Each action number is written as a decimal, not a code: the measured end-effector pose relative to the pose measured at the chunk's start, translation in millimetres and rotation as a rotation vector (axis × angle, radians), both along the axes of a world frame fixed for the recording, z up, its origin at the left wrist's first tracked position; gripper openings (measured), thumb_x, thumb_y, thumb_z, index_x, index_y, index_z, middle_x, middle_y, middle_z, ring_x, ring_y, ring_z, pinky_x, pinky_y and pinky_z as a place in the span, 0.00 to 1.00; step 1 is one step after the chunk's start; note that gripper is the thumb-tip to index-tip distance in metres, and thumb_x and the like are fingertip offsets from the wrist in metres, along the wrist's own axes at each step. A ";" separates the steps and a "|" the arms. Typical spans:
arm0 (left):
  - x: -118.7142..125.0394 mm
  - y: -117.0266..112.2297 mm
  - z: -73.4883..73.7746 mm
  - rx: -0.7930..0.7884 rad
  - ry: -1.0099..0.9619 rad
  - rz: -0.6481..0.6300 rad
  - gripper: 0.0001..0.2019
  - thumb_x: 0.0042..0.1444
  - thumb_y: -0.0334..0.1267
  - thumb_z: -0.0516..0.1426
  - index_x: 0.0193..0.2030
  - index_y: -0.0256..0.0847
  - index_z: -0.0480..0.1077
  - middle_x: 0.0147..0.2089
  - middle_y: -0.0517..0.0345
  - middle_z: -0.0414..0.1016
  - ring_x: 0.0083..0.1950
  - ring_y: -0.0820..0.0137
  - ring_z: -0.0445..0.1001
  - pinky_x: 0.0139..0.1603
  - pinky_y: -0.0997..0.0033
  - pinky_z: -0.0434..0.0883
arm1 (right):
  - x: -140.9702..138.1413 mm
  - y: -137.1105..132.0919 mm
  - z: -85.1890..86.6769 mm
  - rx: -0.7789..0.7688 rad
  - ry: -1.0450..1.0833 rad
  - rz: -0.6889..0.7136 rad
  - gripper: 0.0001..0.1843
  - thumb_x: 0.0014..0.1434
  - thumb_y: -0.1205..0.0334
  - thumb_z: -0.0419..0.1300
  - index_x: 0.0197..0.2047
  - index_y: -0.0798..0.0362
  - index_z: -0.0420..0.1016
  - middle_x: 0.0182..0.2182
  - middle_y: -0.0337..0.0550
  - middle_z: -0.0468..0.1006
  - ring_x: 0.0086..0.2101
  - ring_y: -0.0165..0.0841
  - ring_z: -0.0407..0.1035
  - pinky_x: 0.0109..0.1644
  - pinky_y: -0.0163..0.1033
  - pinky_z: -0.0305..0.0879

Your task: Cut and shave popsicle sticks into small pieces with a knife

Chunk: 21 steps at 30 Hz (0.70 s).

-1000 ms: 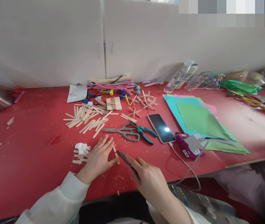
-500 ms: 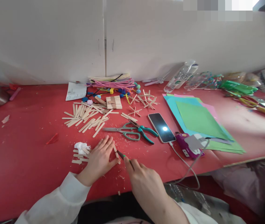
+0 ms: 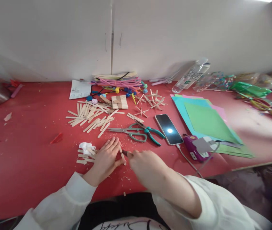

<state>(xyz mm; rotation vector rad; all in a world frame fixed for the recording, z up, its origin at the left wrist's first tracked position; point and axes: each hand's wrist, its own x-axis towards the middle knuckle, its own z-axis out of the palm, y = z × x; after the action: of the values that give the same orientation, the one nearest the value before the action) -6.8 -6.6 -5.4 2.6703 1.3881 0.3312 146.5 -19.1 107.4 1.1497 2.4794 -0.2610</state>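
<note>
Flat on the red table, my left hand (image 3: 107, 159) pins down a wooden craft stick (image 3: 122, 156), fingers at its upper end and thumb at its lower end. My right hand (image 3: 144, 166) is closed round a small knife (image 3: 124, 153) whose dark blade meets the middle of that stick. The knife's handle is mostly hidden in my fist. Beside my left hand lie several short stick pieces (image 3: 81, 161) and a crumpled white tissue (image 3: 87, 148). Grey-green scissors (image 3: 137, 136) and teal-handled pliers (image 3: 153, 134) lie just beyond my hands.
Behind the tools are loose craft sticks (image 3: 88, 113), a banded stick bundle (image 3: 120, 103), star-shaped stick pieces (image 3: 156, 102) and pipe cleaners (image 3: 119, 83). To the right are a phone (image 3: 168, 127), a purple power bank (image 3: 193, 147) on a cable, coloured paper (image 3: 205, 123) and a plastic bottle (image 3: 190, 76).
My right hand has turned and its forearm now comes in more from the right, the knife staying against the stick. My left hand keeps its hold. The view has shifted slightly.
</note>
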 end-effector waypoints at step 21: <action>-2.6 0.3 -3.9 -0.045 0.005 0.045 0.36 0.53 0.60 0.51 0.58 0.28 0.64 0.61 0.38 0.62 0.62 0.53 0.60 0.59 0.54 0.63 | 59.1 -25.9 -54.6 -0.041 0.687 -0.538 0.21 0.55 0.69 0.52 0.52 0.52 0.73 0.34 0.44 0.79 0.31 0.34 0.72 0.34 0.37 0.66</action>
<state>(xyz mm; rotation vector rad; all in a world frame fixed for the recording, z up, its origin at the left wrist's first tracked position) -9.3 -6.3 -9.3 2.6088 1.4418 0.2944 205.6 -45.1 52.8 1.9515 2.6082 -0.9968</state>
